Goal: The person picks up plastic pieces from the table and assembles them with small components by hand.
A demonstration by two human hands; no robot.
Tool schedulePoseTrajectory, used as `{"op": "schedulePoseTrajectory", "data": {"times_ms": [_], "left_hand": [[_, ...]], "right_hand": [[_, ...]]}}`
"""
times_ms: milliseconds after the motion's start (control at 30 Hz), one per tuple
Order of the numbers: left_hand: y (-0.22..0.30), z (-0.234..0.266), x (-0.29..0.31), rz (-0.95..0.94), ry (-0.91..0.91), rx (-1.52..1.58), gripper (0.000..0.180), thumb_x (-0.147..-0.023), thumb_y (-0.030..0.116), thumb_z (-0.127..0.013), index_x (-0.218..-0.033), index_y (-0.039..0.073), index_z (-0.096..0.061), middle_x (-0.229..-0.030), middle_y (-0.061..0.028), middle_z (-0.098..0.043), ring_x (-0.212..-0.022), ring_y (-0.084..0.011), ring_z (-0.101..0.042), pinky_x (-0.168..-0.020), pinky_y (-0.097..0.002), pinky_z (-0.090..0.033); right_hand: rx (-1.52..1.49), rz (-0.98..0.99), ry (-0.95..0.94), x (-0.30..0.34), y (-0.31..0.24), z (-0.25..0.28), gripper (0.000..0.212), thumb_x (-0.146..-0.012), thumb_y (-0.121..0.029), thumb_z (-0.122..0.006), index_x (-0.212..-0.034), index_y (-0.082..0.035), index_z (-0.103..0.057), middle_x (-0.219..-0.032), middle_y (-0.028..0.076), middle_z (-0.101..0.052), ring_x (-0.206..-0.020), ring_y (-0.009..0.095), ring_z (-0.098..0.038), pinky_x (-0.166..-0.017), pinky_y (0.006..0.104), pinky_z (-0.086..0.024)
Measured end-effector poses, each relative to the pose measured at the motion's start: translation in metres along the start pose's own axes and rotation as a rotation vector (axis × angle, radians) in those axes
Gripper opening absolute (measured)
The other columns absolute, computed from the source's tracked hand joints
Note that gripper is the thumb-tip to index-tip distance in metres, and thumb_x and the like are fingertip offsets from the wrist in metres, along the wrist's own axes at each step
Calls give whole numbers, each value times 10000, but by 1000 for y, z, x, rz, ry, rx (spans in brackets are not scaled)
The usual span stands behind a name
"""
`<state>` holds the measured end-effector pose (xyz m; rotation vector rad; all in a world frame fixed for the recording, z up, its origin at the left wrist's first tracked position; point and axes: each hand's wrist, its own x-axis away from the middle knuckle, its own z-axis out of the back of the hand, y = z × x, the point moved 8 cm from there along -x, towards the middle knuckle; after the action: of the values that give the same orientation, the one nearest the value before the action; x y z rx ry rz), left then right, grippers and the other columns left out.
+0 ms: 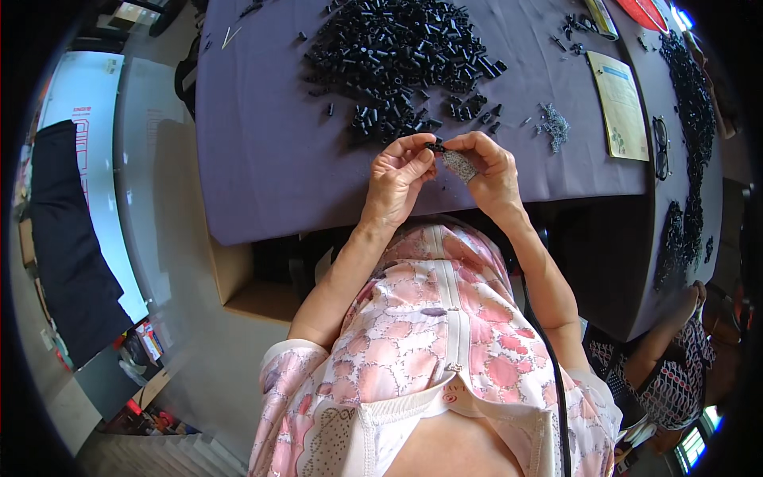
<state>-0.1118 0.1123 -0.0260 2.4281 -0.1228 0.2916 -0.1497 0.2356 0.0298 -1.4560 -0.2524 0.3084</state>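
The heaped black tubular pieces (401,60) look like smooth plastic with glossy highlights. The tiny silvery-grey pieces (552,127) have a metallic glint. The purple-grey tablecloth (270,119) is matt, lightly creased cloth; the yellow booklet (621,111) is smooth paper. The pink-patterned shirt (397,318) is soft-looking printed cloth, and the brown box (258,299) is plain matt cardboard.

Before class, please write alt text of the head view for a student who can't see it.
A person's left hand and right hand hold a small black piece near the front edge of a purple-grey table. Beyond lies a large heap of black tubular parts; to the right, a small silvery pile and eyeglasses.
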Motion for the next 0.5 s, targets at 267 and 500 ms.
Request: {"op": "schedulePoseTrajectory", "data": {"times_ms": [267, 500], "left_hand": [[7, -3, 0, -61, 39, -10, 193, -886, 47, -608, -1078, 41, -629, -942, -37, -666, -823, -102, -618, -750, -261, -500], [9, 2, 1, -105, 104, -82, 182, -887, 41, -607, -1067, 31, -634, -924, -44, -667, -773, -100, -609, -707, -239, -498]], "right_hand": [[-33, 8, 11, 0, 6, -5, 251, -740, 182, -576, -931, 22, -606, -882, 56, -668, -835, 94, -622, -747, 245, -512], [91, 53, 35, -1, 7, -6, 300, -680, 202, -553, -899, 8, -619, -844, 84, -688, -797, 144, -659, -702, 260, -518]]}}
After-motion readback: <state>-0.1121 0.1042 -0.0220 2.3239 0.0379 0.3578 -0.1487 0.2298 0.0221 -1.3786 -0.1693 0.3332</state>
